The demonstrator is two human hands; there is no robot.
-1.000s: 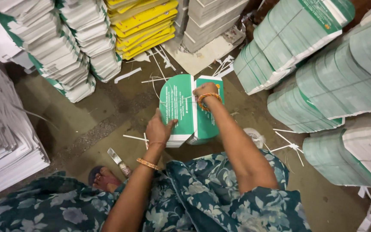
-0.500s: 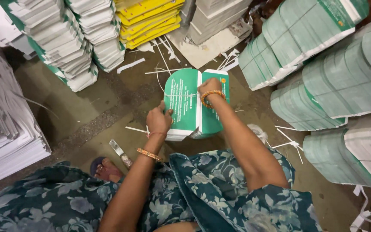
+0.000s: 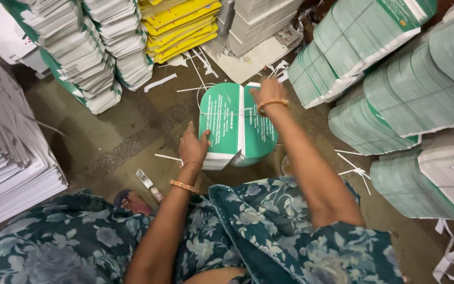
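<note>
Seated on a dusty floor (image 3: 106,131), a person in a floral garment steadies a bundle of green-covered booklets (image 3: 236,123) standing between both arms. From left: white paper stacks (image 3: 6,163) rise at the frame's edge; the left hand (image 3: 193,145) presses open-palmed against the bundle's near left corner; the right hand (image 3: 269,92) rests on its far top edge, fingers curled at a thin string (image 3: 222,113) crossing the covers. Further right, tied green bundles (image 3: 405,100) lie piled well apart.

Green-covered booklet bundle (image 3: 237,123) with white page edges, yellow stack (image 3: 182,23), teal floral dress (image 3: 269,231)
</note>
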